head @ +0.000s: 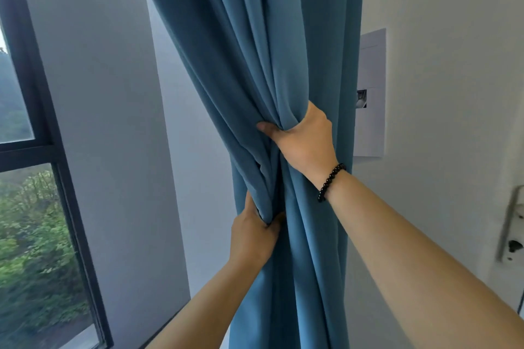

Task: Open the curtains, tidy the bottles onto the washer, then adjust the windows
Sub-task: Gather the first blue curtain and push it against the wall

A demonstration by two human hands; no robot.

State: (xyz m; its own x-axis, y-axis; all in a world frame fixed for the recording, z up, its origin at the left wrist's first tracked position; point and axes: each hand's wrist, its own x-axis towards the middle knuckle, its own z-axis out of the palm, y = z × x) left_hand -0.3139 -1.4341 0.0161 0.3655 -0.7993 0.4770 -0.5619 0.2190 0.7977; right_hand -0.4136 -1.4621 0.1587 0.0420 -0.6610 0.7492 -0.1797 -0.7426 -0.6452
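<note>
Both hands gather the blue curtain at the centre of the frame.

The right hand [306,139] clutches the bunched curtain [255,51]; the left hand [252,235] pinches folds just below. The window [42,150] stands at left.

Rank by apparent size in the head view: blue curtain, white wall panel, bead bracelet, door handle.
1. blue curtain
2. white wall panel, partly hidden behind the curtain
3. door handle, cut off by the frame edge, so unsure
4. bead bracelet
</note>
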